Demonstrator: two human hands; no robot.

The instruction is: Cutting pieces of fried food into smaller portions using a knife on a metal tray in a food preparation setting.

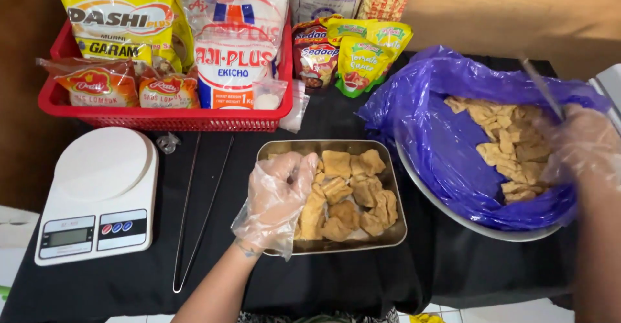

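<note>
Black cloth (362,278) covers the worktable, which stands against a tan wall. At centre lies a rectangular metal tray (396,232) filled with fried tofu puffs (349,200). The left hand (279,197), in a loose clear plastic glove, rests over the tray's left side; its fingers are curled narrowly together above the puffs, and whether one is pinched beneath them cannot be told. To the right, a round metal bowl (466,222) lined with a purple plastic bag (440,135) holds more tofu puffs (511,148). The right hand (582,145), also gloved and blurred, reaches into the bowl with its fingers closed around a thin metal utensil (540,87), whose working end is hidden.

At left stand a white digital kitchen scale (97,193) and a long pair of metal tongs (197,213). Behind them, a red plastic basket (162,117) carries seasoning packets (233,44), with sauce pouches (352,54) beside it.

Hazards, as judged from this arrangement:
- The loose glove may snag on the tray's rim or slip at the wrist, so that a puff drops onto the cloth.
- The tray lies near the table's front edge; a downward press or sideways pull from the left hand could tip it off.
- The utensil's tip might pierce the thin bag liner, letting oil reach the bowl.
- The bag's raised collar could fold inward over the puffs as the right hand works.
- Heaped puffs at the tray's right side may spill over the low rim.
</note>
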